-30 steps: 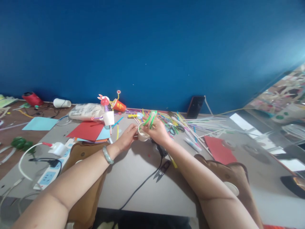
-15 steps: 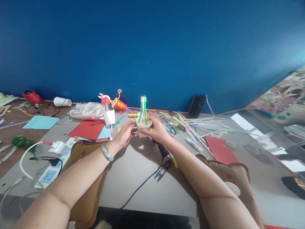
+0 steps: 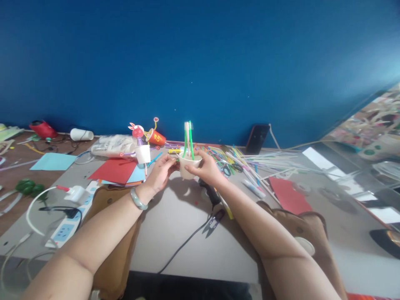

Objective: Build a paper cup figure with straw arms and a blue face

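Note:
A white paper cup, with green and pale pinkish strips rising from inside it, is held above the table. My right hand wraps around the cup's right side, the thumb across its near wall. At the cup's left side my left hand, with a pale bangle on the wrist, has its fingers pinched together. What lies between those fingertips is too small to make out. Below the cup are a black-handled tool with a cord and small thread snips.
A rabbit-faced cup figure and a red paper cup stand left of centre. Many coloured strips spread along the back. A phone leans on the blue wall. Brown cushions lie under both arms; a power strip is at left.
The cup has tilted a little, showing more of its side. My left hand has drawn slightly left, its fingers now pinched by the cup's edge. My right hand keeps its hold.

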Demonstrator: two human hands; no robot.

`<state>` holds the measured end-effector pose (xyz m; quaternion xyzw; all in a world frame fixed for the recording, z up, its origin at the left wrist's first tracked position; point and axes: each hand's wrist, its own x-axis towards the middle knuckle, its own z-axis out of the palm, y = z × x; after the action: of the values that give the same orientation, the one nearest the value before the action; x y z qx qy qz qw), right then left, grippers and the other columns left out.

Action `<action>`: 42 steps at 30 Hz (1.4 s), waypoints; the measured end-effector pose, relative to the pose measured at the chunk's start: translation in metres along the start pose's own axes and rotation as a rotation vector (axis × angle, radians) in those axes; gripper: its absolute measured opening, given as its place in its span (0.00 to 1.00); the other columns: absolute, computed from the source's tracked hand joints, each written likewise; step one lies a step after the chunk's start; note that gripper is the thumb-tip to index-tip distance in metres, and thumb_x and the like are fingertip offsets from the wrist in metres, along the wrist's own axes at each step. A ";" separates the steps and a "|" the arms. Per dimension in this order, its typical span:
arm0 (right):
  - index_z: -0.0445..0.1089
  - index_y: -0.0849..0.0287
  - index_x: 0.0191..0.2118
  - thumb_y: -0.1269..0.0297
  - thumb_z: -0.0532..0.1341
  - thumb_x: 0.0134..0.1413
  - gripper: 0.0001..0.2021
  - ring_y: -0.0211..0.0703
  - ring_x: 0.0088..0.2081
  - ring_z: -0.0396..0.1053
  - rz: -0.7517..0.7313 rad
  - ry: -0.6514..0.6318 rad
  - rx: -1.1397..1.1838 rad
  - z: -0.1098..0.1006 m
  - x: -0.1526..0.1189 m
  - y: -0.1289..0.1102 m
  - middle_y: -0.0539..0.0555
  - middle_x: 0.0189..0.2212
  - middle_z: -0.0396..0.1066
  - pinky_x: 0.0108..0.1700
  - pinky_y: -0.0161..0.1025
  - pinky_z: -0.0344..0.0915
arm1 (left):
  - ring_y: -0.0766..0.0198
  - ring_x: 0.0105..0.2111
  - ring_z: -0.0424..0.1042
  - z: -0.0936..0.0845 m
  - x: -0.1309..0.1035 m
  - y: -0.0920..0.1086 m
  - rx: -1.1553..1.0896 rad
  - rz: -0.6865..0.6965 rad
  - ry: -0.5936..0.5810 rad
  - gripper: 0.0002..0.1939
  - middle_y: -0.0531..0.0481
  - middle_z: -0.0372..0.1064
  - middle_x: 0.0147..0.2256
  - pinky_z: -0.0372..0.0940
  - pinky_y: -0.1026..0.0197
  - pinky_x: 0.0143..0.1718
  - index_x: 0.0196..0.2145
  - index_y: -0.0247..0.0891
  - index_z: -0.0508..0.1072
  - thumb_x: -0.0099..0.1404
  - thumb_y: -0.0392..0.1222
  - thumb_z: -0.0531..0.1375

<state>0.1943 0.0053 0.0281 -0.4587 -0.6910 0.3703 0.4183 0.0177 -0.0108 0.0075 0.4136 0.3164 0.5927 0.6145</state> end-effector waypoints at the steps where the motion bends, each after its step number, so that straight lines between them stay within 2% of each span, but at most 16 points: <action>1: 0.66 0.56 0.41 0.55 0.67 0.40 0.20 0.41 0.26 0.69 0.000 -0.009 -0.001 0.000 0.000 0.000 0.47 0.25 0.71 0.29 0.36 0.64 | 0.63 0.31 0.70 -0.002 0.001 -0.001 0.018 0.003 0.005 0.15 0.52 0.70 0.27 0.66 0.57 0.38 0.25 0.38 0.65 0.58 0.46 0.67; 4: 0.67 0.57 0.42 0.56 0.67 0.41 0.21 0.41 0.27 0.69 -0.020 -0.004 -0.074 -0.001 0.001 0.002 0.48 0.27 0.73 0.30 0.37 0.64 | 0.65 0.29 0.69 -0.008 0.003 -0.006 0.172 0.037 0.049 0.15 0.53 0.68 0.27 0.67 0.58 0.38 0.28 0.38 0.66 0.61 0.49 0.65; 6: 0.68 0.57 0.44 0.58 0.67 0.41 0.21 0.42 0.29 0.70 -0.062 0.016 -0.154 -0.002 0.001 0.003 0.49 0.30 0.75 0.32 0.37 0.64 | 0.65 0.30 0.70 -0.011 0.002 -0.007 0.392 0.159 0.096 0.12 0.53 0.67 0.28 0.67 0.59 0.37 0.32 0.38 0.67 0.64 0.49 0.62; 8: 0.68 0.56 0.47 0.61 0.67 0.42 0.22 0.44 0.31 0.72 -0.110 0.022 -0.231 -0.002 0.000 0.004 0.50 0.32 0.76 0.35 0.37 0.66 | 0.64 0.33 0.71 -0.013 -0.002 -0.005 0.677 0.418 0.120 0.09 0.51 0.70 0.32 0.68 0.58 0.39 0.37 0.38 0.67 0.67 0.46 0.60; 10: 0.67 0.56 0.50 0.62 0.66 0.44 0.23 0.46 0.35 0.74 -0.167 0.020 -0.303 -0.003 -0.001 0.007 0.52 0.36 0.77 0.39 0.39 0.67 | 0.60 0.40 0.73 -0.012 -0.007 0.000 0.965 0.755 0.077 0.05 0.47 0.72 0.38 0.68 0.55 0.45 0.40 0.38 0.68 0.68 0.41 0.59; 12: 0.65 0.56 0.53 0.63 0.66 0.46 0.26 0.51 0.41 0.75 -0.242 0.025 -0.377 -0.003 -0.001 0.011 0.56 0.43 0.76 0.43 0.42 0.68 | 0.57 0.46 0.73 -0.011 -0.012 0.005 1.205 1.036 -0.037 0.07 0.43 0.74 0.43 0.67 0.52 0.50 0.45 0.38 0.70 0.69 0.36 0.57; 14: 0.61 0.56 0.58 0.64 0.66 0.46 0.31 0.56 0.48 0.73 -0.333 0.029 -0.446 -0.002 0.000 0.017 0.61 0.50 0.73 0.47 0.46 0.68 | 0.56 0.49 0.74 -0.008 -0.015 0.008 1.401 1.165 -0.160 0.12 0.41 0.75 0.48 0.67 0.51 0.51 0.50 0.37 0.70 0.70 0.32 0.55; 16: 0.56 0.57 0.62 0.65 0.66 0.45 0.36 0.60 0.53 0.70 -0.427 0.026 -0.500 -0.002 0.002 0.023 0.64 0.54 0.70 0.51 0.50 0.68 | 0.56 0.46 0.76 -0.006 -0.015 0.008 1.568 1.166 -0.222 0.15 0.39 0.75 0.50 0.69 0.52 0.47 0.52 0.36 0.70 0.71 0.30 0.52; 19: 0.53 0.57 0.64 0.66 0.65 0.46 0.38 0.62 0.54 0.68 -0.517 0.035 -0.556 0.000 0.004 0.029 0.65 0.54 0.69 0.53 0.55 0.66 | 0.57 0.38 0.77 -0.006 -0.013 0.005 1.742 1.114 -0.204 0.16 0.38 0.76 0.49 0.69 0.55 0.39 0.50 0.33 0.73 0.71 0.28 0.50; 23: 0.56 0.59 0.61 0.66 0.65 0.45 0.36 0.62 0.50 0.68 -0.540 0.050 -0.567 0.004 0.003 0.030 0.65 0.51 0.71 0.50 0.56 0.66 | 0.59 0.32 0.75 -0.006 -0.012 0.006 1.828 1.125 -0.169 0.15 0.40 0.77 0.43 0.66 0.56 0.33 0.48 0.32 0.74 0.70 0.26 0.50; 27: 0.59 0.57 0.58 0.66 0.65 0.46 0.32 0.61 0.50 0.67 -0.552 0.056 -0.549 0.008 0.001 0.029 0.63 0.51 0.71 0.50 0.55 0.65 | 0.61 0.29 0.73 -0.007 -0.012 0.007 1.848 1.086 -0.135 0.14 0.44 0.76 0.37 0.63 0.58 0.31 0.43 0.34 0.74 0.70 0.26 0.51; 30: 0.61 0.55 0.57 0.66 0.65 0.46 0.29 0.60 0.49 0.68 -0.567 0.065 -0.515 0.009 0.001 0.029 0.60 0.49 0.72 0.50 0.54 0.65 | 0.65 0.27 0.73 -0.010 -0.013 0.006 1.800 1.041 -0.102 0.12 0.46 0.76 0.37 0.62 0.61 0.28 0.43 0.36 0.74 0.70 0.28 0.51; 34: 0.62 0.53 0.56 0.68 0.64 0.46 0.28 0.58 0.49 0.69 -0.572 0.102 -0.437 0.010 -0.001 0.027 0.59 0.50 0.71 0.50 0.54 0.66 | 0.65 0.29 0.75 -0.012 -0.013 0.005 1.589 1.029 -0.057 0.09 0.49 0.77 0.34 0.65 0.64 0.29 0.45 0.37 0.72 0.72 0.33 0.53; 37: 0.61 0.52 0.56 0.67 0.65 0.46 0.29 0.57 0.49 0.70 -0.550 0.127 -0.367 0.011 -0.003 0.027 0.59 0.50 0.71 0.50 0.53 0.68 | 0.65 0.30 0.76 -0.011 -0.012 0.006 1.459 1.028 -0.041 0.08 0.49 0.76 0.32 0.67 0.65 0.31 0.43 0.36 0.72 0.73 0.34 0.52; 39: 0.61 0.51 0.56 0.66 0.66 0.47 0.29 0.57 0.50 0.70 -0.549 0.139 -0.324 0.013 -0.004 0.027 0.59 0.51 0.71 0.50 0.53 0.69 | 0.65 0.31 0.77 -0.010 -0.012 0.007 1.407 1.026 -0.042 0.08 0.48 0.77 0.32 0.69 0.64 0.33 0.41 0.36 0.72 0.73 0.34 0.52; 42: 0.60 0.51 0.56 0.66 0.67 0.47 0.29 0.56 0.50 0.71 -0.558 0.145 -0.273 0.016 -0.006 0.030 0.59 0.52 0.70 0.51 0.54 0.69 | 0.62 0.38 0.78 -0.010 -0.011 0.009 1.339 1.047 -0.039 0.08 0.45 0.78 0.38 0.72 0.62 0.39 0.43 0.36 0.72 0.72 0.33 0.53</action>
<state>0.1911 0.0064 -0.0057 -0.3285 -0.8019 0.1113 0.4865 0.0041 -0.0210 0.0098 0.7932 0.3574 0.4810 -0.1082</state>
